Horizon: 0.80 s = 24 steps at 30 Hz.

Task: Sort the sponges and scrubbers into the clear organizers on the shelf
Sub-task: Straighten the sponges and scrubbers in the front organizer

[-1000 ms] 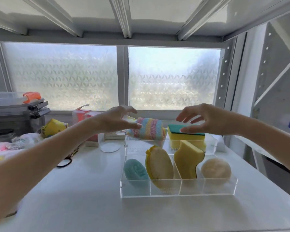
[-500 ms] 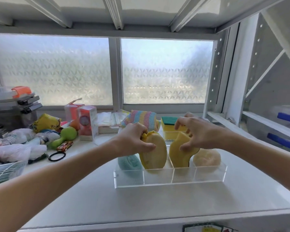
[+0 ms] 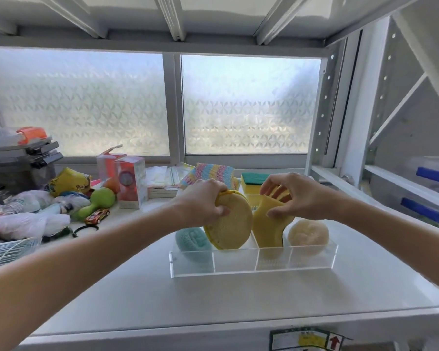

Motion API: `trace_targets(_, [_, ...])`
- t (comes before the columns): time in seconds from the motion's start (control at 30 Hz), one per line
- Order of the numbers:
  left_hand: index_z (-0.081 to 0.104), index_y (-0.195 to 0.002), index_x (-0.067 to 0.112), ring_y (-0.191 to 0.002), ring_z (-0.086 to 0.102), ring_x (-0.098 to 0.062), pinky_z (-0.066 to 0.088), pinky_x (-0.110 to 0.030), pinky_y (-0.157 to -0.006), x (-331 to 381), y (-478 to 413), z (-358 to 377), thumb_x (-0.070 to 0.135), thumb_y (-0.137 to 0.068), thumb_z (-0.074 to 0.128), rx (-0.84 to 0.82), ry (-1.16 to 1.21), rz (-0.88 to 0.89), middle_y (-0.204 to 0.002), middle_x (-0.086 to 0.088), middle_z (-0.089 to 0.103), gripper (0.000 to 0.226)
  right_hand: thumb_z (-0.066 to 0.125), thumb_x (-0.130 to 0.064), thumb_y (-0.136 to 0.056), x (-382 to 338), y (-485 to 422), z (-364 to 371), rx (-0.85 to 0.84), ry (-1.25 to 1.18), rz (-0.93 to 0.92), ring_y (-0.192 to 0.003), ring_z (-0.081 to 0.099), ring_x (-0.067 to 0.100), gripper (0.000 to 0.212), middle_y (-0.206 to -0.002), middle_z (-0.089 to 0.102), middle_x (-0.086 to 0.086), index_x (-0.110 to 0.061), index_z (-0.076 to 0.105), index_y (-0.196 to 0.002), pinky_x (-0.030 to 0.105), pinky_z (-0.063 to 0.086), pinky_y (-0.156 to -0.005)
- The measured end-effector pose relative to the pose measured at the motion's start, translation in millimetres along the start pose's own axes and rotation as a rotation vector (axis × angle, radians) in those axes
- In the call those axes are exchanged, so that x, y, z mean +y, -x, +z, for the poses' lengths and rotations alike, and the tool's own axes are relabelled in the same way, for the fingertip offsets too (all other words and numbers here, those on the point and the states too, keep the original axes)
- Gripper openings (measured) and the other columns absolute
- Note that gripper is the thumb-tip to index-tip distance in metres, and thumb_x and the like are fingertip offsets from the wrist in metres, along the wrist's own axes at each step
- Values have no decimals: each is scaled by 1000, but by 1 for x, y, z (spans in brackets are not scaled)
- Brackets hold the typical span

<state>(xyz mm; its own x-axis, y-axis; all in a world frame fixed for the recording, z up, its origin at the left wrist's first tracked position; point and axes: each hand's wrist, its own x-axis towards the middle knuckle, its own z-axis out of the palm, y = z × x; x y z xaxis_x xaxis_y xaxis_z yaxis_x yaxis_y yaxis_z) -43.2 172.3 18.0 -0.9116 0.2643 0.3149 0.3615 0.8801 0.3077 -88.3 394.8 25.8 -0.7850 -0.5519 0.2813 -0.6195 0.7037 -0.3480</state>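
Two hands over near clear organizer [image 3: 251,260] on shelf [image 3: 213,300]: left hand [image 3: 203,201] grips round yellow scrubber [image 3: 230,221], right hand [image 3: 297,196] pinches yellow sponge [image 3: 268,228]. Teal scrubber [image 3: 192,239] left compartment, cream puff [image 3: 308,234] right.

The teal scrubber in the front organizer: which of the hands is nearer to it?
Left. The left hand grips the oval yellow scrubber right beside the teal scrubber; the right hand is two compartments away.
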Motion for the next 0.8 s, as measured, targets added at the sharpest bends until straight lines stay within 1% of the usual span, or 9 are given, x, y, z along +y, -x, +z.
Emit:
trace_targets(0.07, [63,-97,13,-84,62,-23,55,-38,-78,1,-1,-1,28,-82,67,-14,26,-30,-80,1,61,22,82,-28,-70,1,2,-2,15,-10,-2,-92,66,17,43,-106,68,1,-20,64,-109,32,61,-80])
trace_targets(0.13, [56,-107,10,-88,63,-25,56,-38,-79,0,0,-1,33,-78,70,-27,42,-87,-93,-7,65,40,82,-26,-70,3,4,-5,35,-26,8,-91,66,18,42,-106,67,2,-19,65,-108,29,60,-78])
trace_targets(0.2, [50,-107,11,-91,62,-27,55,-42,-81,0,1,2,37,-74,73,-48,8,-145,-97,-11,65,48,83,-26,-69,5,5,-7,50,-43,24,-91,66,18,42,-106,67,2,-18,67,-106,27,60,-76])
trace_targets(0.33, [52,-103,15,-92,62,-23,55,-39,-84,-2,-1,8,39,-75,74,-91,-38,-200,-99,-6,64,43,84,-28,-69,6,5,-6,48,-58,60,-90,68,19,40,-105,63,-1,-16,73,-105,28,60,-75])
trace_targets(0.47, [57,-107,12,-94,61,-21,54,-33,-83,-3,0,7,40,-74,75,-84,-39,-162,-105,-5,64,46,82,-30,-71,3,5,3,46,-55,32,-85,65,15,41,-91,57,-14,-16,74,-110,29,60,-81])
trace_targets(0.57, [64,-105,9,-93,63,-21,55,-33,-83,-5,4,-6,41,-73,75,-103,-20,-93,-101,-4,66,47,82,-34,-70,4,5,5,49,-20,-16,-88,66,15,49,-97,66,-5,-17,71,-114,29,60,-83])
trace_targets(0.67, [69,-98,8,-90,67,-20,56,-35,-83,-21,9,-32,39,-75,74,-97,12,-62,-95,-6,71,39,80,-41,-69,12,10,-9,36,-66,5,-95,65,15,59,-106,67,0,-18,63,-121,30,58,-87])
trace_targets(0.73, [69,-102,12,-93,66,-13,56,-30,-87,-39,15,-43,33,-78,74,-157,3,-89,-98,0,70,33,71,-49,-69,24,16,-25,42,-65,49,-99,65,15,60,-109,67,1,-16,63,-119,32,57,-88])
trace_targets(0.8, [66,-109,16,-100,63,-11,54,-28,-91,-54,23,-39,34,-78,73,-266,-9,-144,-104,4,66,37,63,-58,-69,41,26,-39,-13,-93,156,-102,65,19,64,-109,67,3,-14,63,-116,35,56,-89])
